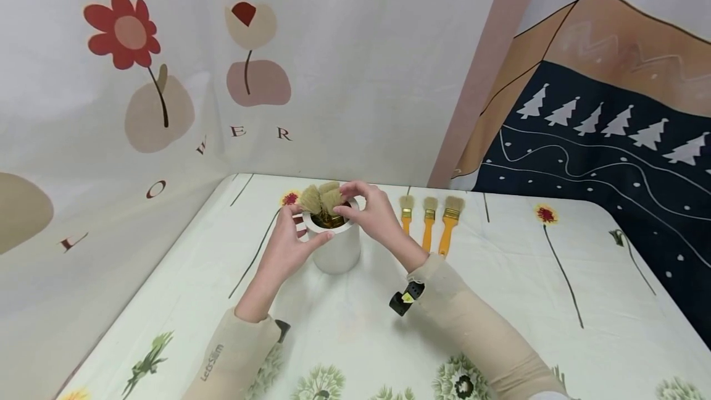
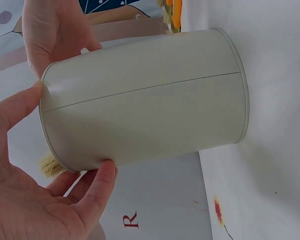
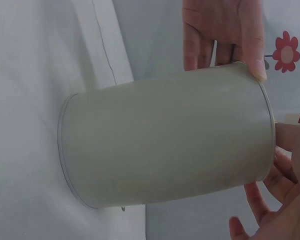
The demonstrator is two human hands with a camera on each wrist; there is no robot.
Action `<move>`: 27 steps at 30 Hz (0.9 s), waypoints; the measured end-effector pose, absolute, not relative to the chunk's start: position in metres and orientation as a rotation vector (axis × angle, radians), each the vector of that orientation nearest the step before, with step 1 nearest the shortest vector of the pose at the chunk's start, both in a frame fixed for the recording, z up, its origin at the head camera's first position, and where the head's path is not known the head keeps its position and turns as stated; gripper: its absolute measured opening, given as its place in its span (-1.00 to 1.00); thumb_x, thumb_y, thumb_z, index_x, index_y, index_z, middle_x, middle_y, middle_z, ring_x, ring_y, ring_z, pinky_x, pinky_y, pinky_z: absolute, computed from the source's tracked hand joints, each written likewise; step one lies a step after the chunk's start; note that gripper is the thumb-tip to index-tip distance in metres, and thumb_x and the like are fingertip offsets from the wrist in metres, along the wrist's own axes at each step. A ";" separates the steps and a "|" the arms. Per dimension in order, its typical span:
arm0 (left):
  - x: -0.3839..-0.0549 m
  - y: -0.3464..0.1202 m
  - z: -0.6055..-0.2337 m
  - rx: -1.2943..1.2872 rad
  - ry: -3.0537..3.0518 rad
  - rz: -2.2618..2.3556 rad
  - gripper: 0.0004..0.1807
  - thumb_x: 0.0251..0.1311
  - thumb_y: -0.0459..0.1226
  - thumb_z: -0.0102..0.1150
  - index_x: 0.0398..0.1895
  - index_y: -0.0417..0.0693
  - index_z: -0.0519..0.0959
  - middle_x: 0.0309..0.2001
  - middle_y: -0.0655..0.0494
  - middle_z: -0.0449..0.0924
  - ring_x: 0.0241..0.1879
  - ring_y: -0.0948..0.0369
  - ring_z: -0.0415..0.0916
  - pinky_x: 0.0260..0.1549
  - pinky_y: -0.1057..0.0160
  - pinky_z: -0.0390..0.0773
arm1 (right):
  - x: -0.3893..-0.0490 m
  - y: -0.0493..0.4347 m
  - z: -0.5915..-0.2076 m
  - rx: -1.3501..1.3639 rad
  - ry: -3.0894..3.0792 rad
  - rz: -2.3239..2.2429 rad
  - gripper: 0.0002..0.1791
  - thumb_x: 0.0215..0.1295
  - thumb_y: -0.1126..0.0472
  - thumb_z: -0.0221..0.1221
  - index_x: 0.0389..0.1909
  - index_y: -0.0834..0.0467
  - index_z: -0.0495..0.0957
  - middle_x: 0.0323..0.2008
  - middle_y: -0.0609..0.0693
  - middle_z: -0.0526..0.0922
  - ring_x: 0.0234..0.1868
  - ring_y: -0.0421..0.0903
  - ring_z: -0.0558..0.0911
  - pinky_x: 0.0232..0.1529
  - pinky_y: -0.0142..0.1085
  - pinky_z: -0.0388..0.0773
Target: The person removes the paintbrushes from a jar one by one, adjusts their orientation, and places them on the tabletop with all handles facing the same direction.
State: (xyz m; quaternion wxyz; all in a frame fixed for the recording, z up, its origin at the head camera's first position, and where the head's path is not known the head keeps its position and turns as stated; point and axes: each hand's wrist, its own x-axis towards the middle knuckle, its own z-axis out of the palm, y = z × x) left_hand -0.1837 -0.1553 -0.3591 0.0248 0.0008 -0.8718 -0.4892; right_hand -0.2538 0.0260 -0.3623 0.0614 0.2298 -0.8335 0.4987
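A pale off-white cylindrical canister point(image 1: 337, 256) stands upright on the table, with several paintbrushes point(image 1: 320, 198) inside it, bristles up above the rim. My left hand point(image 1: 284, 241) grips the canister's left side near the top, thumb at the front of the rim and fingers around the side. At the right of the opening, my right hand point(image 1: 379, 213) pinches the bristles of a paintbrush between thumb and fingers. The canister's wall point(image 2: 140, 107) fills the left wrist view and hides the brush handles. In the right wrist view, my right hand point(image 3: 285, 192) is beside the rim.
Three more paintbrushes with orange handles, a small one point(image 1: 407, 210), a medium one point(image 1: 429, 218) and a wide one point(image 1: 451, 221), lie to the right of the canister, partly behind my right forearm. A flower-print cloth point(image 1: 500, 283) covers the table; printed curtains point(image 1: 355, 66) hang behind.
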 end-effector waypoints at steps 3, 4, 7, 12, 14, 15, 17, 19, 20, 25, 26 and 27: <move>-0.184 -0.155 -0.359 0.001 -2.688 -1.522 -0.14 0.21 -0.17 0.36 0.36 -0.34 0.05 0.40 -0.27 0.15 0.39 -0.16 0.30 0.36 -0.06 0.47 | -0.254 0.022 -0.363 0.689 -2.533 1.451 -0.74 0.19 0.17 0.40 -0.15 0.16 0.63 -0.21 0.04 0.74 -0.07 -0.03 0.64 0.15 -0.05 0.57; -0.184 -0.155 -0.360 0.002 -2.686 -1.524 -0.14 0.20 -0.17 0.37 0.36 -0.35 0.05 0.39 -0.28 0.16 0.39 -0.16 0.30 0.36 -0.06 0.47 | -0.253 0.021 -0.362 0.685 -2.534 1.437 -0.76 0.18 0.17 0.40 -0.19 0.16 0.63 -0.23 0.04 0.74 -0.10 -0.03 0.64 0.11 -0.06 0.57; -0.184 -0.154 -0.360 0.004 -2.682 -1.528 -0.14 0.20 -0.18 0.37 0.35 -0.36 0.06 0.39 -0.28 0.16 0.38 -0.17 0.30 0.36 -0.06 0.47 | -0.252 0.021 -0.361 0.671 -2.531 1.410 -0.81 0.18 0.16 0.41 -0.27 0.14 0.65 -0.24 0.02 0.74 -0.12 -0.04 0.63 0.09 -0.04 0.57; -0.184 -0.154 -0.358 0.017 -2.696 -1.513 -0.14 0.21 -0.17 0.36 0.36 -0.34 0.05 0.40 -0.27 0.15 0.39 -0.16 0.30 0.36 -0.05 0.47 | -0.251 0.024 -0.356 0.697 -2.502 1.404 -0.83 0.23 0.16 0.36 -0.23 0.13 0.65 -0.22 0.02 0.75 -0.12 -0.03 0.66 0.12 -0.02 0.60; -0.183 -0.155 -0.358 0.018 -2.697 -1.511 -0.14 0.21 -0.17 0.36 0.36 -0.34 0.05 0.40 -0.27 0.15 0.39 -0.16 0.30 0.36 -0.05 0.47 | -0.250 0.025 -0.354 0.705 -2.482 1.426 -0.84 0.27 0.16 0.34 -0.20 0.13 0.64 -0.22 0.03 0.75 -0.13 -0.03 0.68 0.07 -0.06 0.62; -0.183 -0.155 -0.357 0.018 -2.698 -1.509 -0.14 0.21 -0.17 0.36 0.36 -0.34 0.05 0.40 -0.26 0.15 0.39 -0.16 0.30 0.36 -0.05 0.47 | -0.250 0.026 -0.354 0.709 -2.471 1.438 -0.84 0.28 0.16 0.33 -0.19 0.13 0.63 -0.22 0.04 0.75 -0.13 -0.03 0.69 0.04 -0.07 0.64; -0.183 -0.155 -0.357 0.019 -2.698 -1.508 -0.14 0.21 -0.17 0.36 0.36 -0.34 0.05 0.40 -0.27 0.15 0.39 -0.16 0.30 0.36 -0.05 0.47 | -0.250 0.027 -0.353 0.715 -2.448 1.460 -0.84 0.31 0.16 0.30 -0.18 0.15 0.61 -0.21 0.05 0.74 -0.12 -0.03 0.70 -0.01 -0.10 0.66; -0.183 -0.155 -0.357 0.019 -2.696 -1.511 -0.14 0.21 -0.17 0.37 0.35 -0.34 0.05 0.40 -0.27 0.15 0.39 -0.16 0.30 0.36 -0.05 0.47 | -0.250 0.027 -0.351 0.716 -2.425 1.487 -0.83 0.33 0.17 0.29 -0.16 0.16 0.60 -0.20 0.08 0.73 -0.10 -0.02 0.71 0.01 -0.12 0.68; -0.183 -0.155 -0.357 0.020 -2.697 -1.511 -0.14 0.21 -0.17 0.37 0.36 -0.34 0.05 0.40 -0.26 0.15 0.39 -0.16 0.30 0.36 -0.05 0.47 | -0.249 0.027 -0.350 0.719 -2.415 1.495 -0.83 0.34 0.18 0.28 -0.15 0.17 0.59 -0.19 0.09 0.73 -0.10 -0.01 0.71 0.03 -0.13 0.69; -0.183 -0.155 -0.358 0.016 -2.696 -1.522 -0.14 0.21 -0.17 0.37 0.36 -0.33 0.05 0.41 -0.26 0.15 0.39 -0.16 0.29 0.37 -0.05 0.46 | -0.249 0.029 -0.342 0.702 -2.369 1.552 -0.81 0.36 0.21 0.25 -0.11 0.21 0.56 -0.17 0.14 0.71 -0.08 0.02 0.72 0.07 -0.15 0.72; -0.183 -0.155 -0.358 0.016 -2.697 -1.522 -0.14 0.21 -0.17 0.37 0.36 -0.33 0.05 0.41 -0.26 0.15 0.39 -0.16 0.29 0.37 -0.06 0.46 | -0.249 0.030 -0.340 0.695 -2.362 1.562 -0.81 0.36 0.21 0.25 -0.10 0.22 0.55 -0.17 0.14 0.70 -0.07 0.03 0.72 0.07 -0.16 0.72; -0.183 -0.155 -0.358 0.016 -2.697 -1.522 -0.14 0.21 -0.17 0.37 0.36 -0.33 0.05 0.41 -0.26 0.15 0.40 -0.16 0.29 0.37 -0.06 0.46 | -0.249 0.031 -0.339 0.686 -2.354 1.568 -0.81 0.37 0.21 0.24 -0.09 0.22 0.54 -0.16 0.14 0.70 -0.07 0.03 0.72 0.06 -0.16 0.72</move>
